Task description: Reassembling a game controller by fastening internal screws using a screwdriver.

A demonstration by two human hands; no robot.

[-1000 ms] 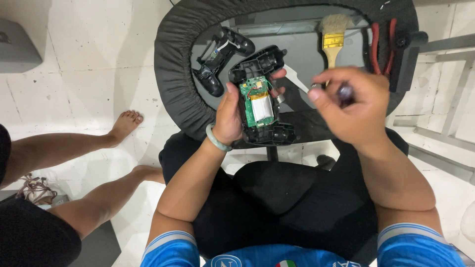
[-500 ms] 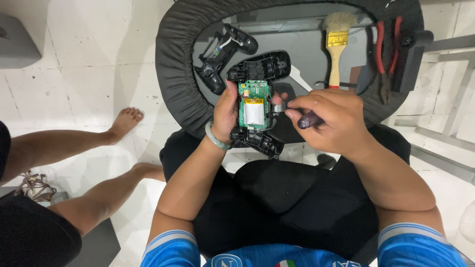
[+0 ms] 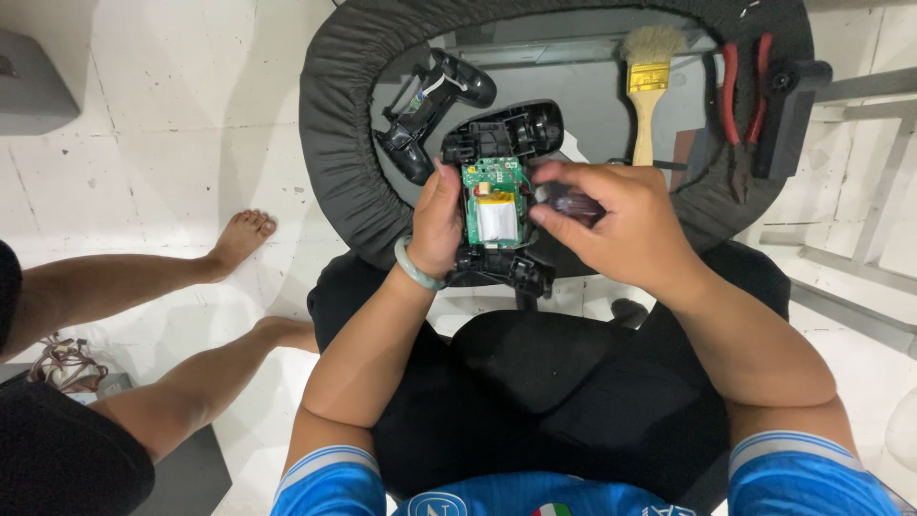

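Observation:
My left hand [image 3: 437, 222] grips an opened black game controller [image 3: 499, 201] from its left side. Its green circuit board and a white flat battery face up. My right hand [image 3: 616, 225] is closed around a small dark screwdriver handle [image 3: 570, 204], held against the controller's right side. A pale green bracelet sits on my left wrist. Both hands hover over the near rim of a round tray.
The round tray with a black padded rim [image 3: 336, 124] holds a black controller shell [image 3: 432, 110], a yellow-banded paintbrush [image 3: 648, 91] and red-handled pliers [image 3: 743, 91]. Another person's bare legs [image 3: 181, 287] stretch across the white tiled floor at left.
My right hand has come down and left from above the tray to the controller's right side. The controller has shifted slightly lower and straighter in my left hand.

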